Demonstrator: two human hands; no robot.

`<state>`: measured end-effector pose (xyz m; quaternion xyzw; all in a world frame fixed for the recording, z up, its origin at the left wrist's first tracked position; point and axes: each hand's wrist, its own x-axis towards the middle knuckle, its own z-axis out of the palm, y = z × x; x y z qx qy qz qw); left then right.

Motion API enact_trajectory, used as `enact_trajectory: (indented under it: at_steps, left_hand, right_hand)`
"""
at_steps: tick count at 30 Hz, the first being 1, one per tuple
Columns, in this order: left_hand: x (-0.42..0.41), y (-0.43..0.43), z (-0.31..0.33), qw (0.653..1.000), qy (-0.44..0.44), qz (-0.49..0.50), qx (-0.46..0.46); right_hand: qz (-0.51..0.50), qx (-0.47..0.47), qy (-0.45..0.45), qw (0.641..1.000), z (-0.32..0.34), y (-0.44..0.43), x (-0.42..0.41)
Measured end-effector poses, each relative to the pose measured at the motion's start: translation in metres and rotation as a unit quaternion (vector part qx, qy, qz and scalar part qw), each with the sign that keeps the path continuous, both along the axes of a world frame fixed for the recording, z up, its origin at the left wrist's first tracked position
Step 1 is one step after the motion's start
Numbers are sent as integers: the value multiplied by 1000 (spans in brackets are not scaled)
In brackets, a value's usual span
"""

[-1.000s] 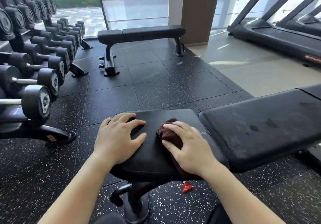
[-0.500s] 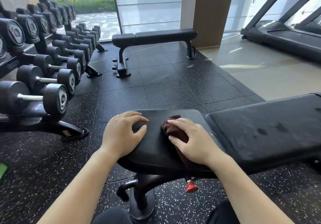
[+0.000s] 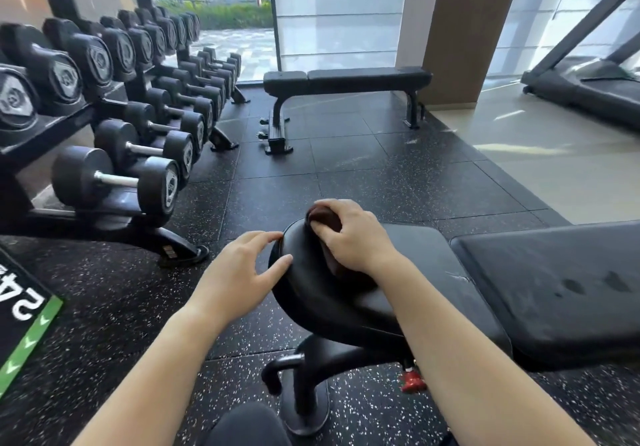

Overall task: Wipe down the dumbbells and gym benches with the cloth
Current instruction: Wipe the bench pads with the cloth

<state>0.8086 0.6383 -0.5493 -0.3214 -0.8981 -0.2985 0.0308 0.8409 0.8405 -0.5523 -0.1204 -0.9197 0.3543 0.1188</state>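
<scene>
A black padded gym bench (image 3: 540, 293) lies across the lower right, its seat pad (image 3: 311, 293) nearest me. My right hand (image 3: 353, 237) presses a dark brown cloth (image 3: 323, 218) onto the far left edge of the seat pad, fingers curled over the cloth. At the seat's left rim my left hand (image 3: 239, 272) rests with fingers spread, thumb touching the pad. Black dumbbells (image 3: 114, 179) fill a rack (image 3: 114, 220) on the left. A second flat bench (image 3: 346, 80) stands farther back.
A red knob (image 3: 412, 381) hangs under the near bench beside its base post (image 3: 304, 404). A pillar (image 3: 460, 30) and a treadmill (image 3: 588, 89) stand at the right. Speckled rubber floor (image 3: 363, 168) lies between the benches. A green-edged mat (image 3: 20, 321) is at the lower left.
My right hand slid the cloth forward and left to the seat's far edge. My left hand shifted off the pad's top to its left rim. The view turned left.
</scene>
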Motion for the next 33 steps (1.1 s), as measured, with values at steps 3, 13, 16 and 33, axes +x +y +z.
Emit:
enact_trajectory:
  at_steps: [3,13,16,33]
  left_hand:
    - [1,-4,-4,1000,-1,-9,10]
    - [-17,-43,-8,1000,-14,0,20]
    - [-21,-53,-4,1000,-7,11,26]
    - [-4,49,12,996,-12,-78,48]
  right_hand:
    - [16,7,28,999,1,-5,28]
    - [39,63,18,997,10,-49,20]
    - [39,126,-73,989,28,-66,-25]
    - [-129,95,61,985,-27,-25,128]
